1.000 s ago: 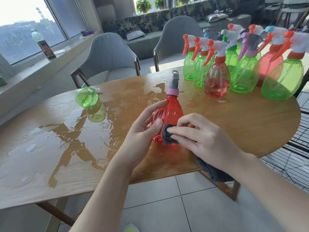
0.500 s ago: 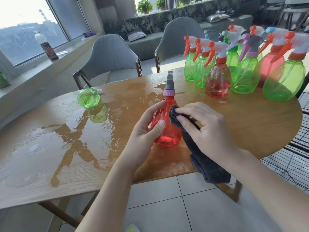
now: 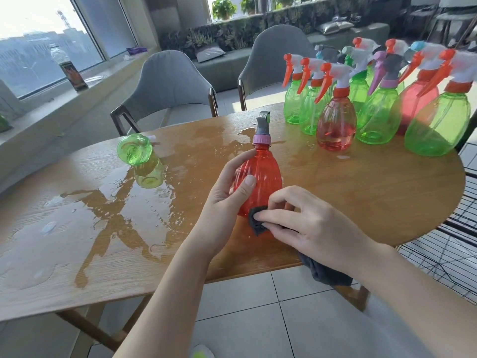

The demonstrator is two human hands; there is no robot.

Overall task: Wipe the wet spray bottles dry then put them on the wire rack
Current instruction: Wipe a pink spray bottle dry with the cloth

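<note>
Your right hand [image 3: 317, 223] has dragged the dark grey cloth [image 3: 258, 220] down from the shoulder to the base of the red ribbed plastic spray bottle [image 3: 263, 177], fingers pinching it; left hand [image 3: 227, 200] fingers wrap the bottle, upright mid-surface. Wiping nearly complete; wire rack [image 3: 446, 257] waits at four o'clock.

Bright daylight enters through the large window [image 3: 38, 47] at far left, which is blown out to white. Glare shines off the pooled water [image 3: 108, 210] on the oval wooden table [image 3: 374, 197]. Straight lines bow towards the edges. Focus stays mostly sharp, softening slightly at the borders.
</note>
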